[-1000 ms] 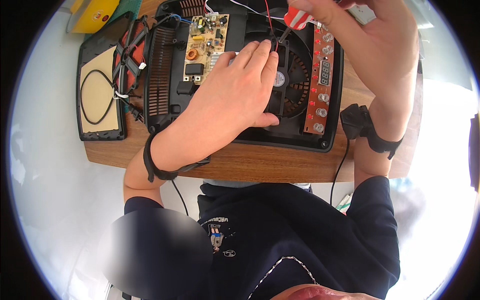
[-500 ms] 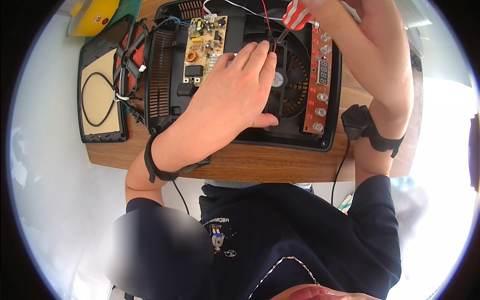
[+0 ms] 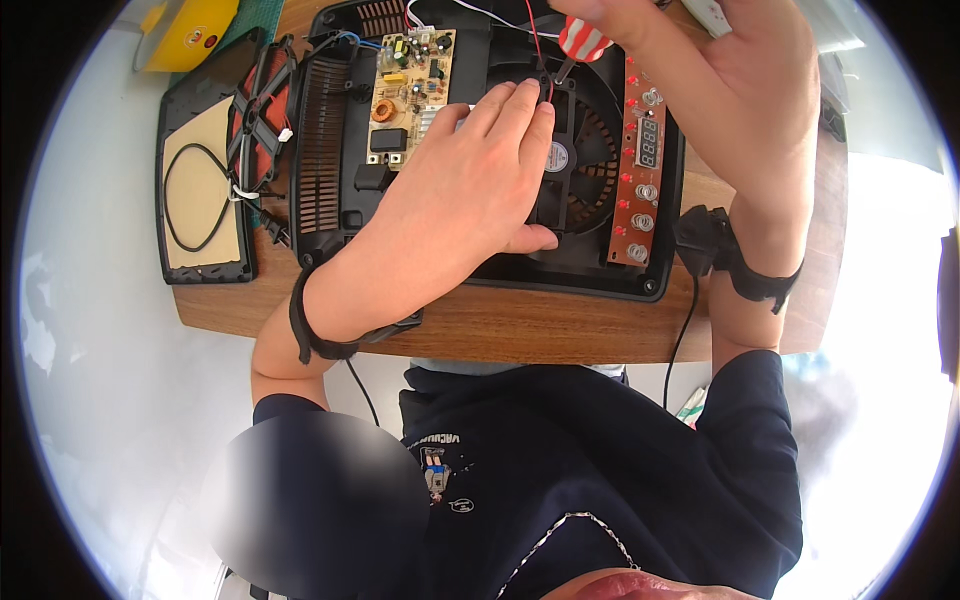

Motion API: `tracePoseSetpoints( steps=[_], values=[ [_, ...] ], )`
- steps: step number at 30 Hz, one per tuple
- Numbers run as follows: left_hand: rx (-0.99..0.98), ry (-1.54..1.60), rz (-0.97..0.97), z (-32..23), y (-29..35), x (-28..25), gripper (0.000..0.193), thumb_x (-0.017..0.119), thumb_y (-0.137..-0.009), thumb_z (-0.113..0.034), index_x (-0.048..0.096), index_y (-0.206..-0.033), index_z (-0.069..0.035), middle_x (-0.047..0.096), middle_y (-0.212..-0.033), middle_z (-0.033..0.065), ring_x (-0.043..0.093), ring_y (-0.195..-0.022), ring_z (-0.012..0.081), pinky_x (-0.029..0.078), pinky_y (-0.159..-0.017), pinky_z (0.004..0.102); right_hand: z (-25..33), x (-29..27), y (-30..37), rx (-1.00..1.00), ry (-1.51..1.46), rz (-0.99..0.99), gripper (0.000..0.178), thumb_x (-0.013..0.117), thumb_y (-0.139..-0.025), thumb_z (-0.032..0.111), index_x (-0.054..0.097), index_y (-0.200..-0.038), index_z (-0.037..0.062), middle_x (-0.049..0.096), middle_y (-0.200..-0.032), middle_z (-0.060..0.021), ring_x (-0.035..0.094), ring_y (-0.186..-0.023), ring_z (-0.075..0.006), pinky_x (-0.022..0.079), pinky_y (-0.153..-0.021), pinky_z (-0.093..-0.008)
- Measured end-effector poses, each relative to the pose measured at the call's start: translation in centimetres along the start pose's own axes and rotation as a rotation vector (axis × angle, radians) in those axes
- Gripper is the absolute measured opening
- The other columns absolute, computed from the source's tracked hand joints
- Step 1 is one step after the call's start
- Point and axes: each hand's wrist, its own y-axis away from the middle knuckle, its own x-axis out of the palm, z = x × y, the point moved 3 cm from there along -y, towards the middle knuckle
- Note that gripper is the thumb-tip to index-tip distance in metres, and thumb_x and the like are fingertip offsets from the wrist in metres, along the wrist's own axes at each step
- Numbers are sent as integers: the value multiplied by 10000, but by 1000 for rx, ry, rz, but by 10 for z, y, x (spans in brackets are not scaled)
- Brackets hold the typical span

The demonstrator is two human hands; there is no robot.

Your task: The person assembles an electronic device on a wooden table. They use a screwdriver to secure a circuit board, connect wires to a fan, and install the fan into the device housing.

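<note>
A black plastic housing (image 3: 575,278) lies open on the table, with a black cooling fan (image 3: 557,157) inside it. My left hand (image 3: 470,170) lies flat over the fan, its fingers stretched out towards the fan's far edge and its thumb spread to the near side. The right hand (image 3: 735,110) is closed around the red-and-white striped handle of a screwdriver (image 3: 582,40). Its shaft slants down to the fan's far corner, close to the left fingertips. The exact contact of its tip is too small to tell. A red wire (image 3: 535,35) runs past that corner.
Left of the fan sits a tan circuit board (image 3: 408,100); on the right is a brown board (image 3: 634,190) with springs and a digit display. A black panel (image 3: 207,190) with a coil and cable lies at left on the wooden table (image 3: 500,325). Behind it stands a yellow object (image 3: 185,35).
My right hand has turned about the screwdriver, and its wrist has shifted slightly. The handle sits a little further left. My left hand stays in place on the fan.
</note>
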Motion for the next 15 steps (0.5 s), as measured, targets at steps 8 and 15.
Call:
tracePoseSetpoints(
  steps=[8, 15],
  values=[
    [12, 1, -8, 0, 0, 0, 985, 902, -754, -518, 545, -1412, 122, 541, -1494, 252, 536, -1400, 329, 494, -1099, 425, -8, -15, -5, 226, -292, 96, 603, 847, -911, 150, 614, -1460, 57, 702, -1165, -97, 609, -816, -123, 532, -747, -273],
    [11, 5, -4, 0, -1, -1, 988, 903, -753, -519, 545, -1413, 123, 544, -1492, 253, 541, -1399, 332, 495, -1100, 426, -43, -7, 8, -56, -113, 74, 570, 786, -956, 108, 586, -1484, 29, 705, -1158, -100, 614, -796, -108, 525, -723, -265]
  ],
)
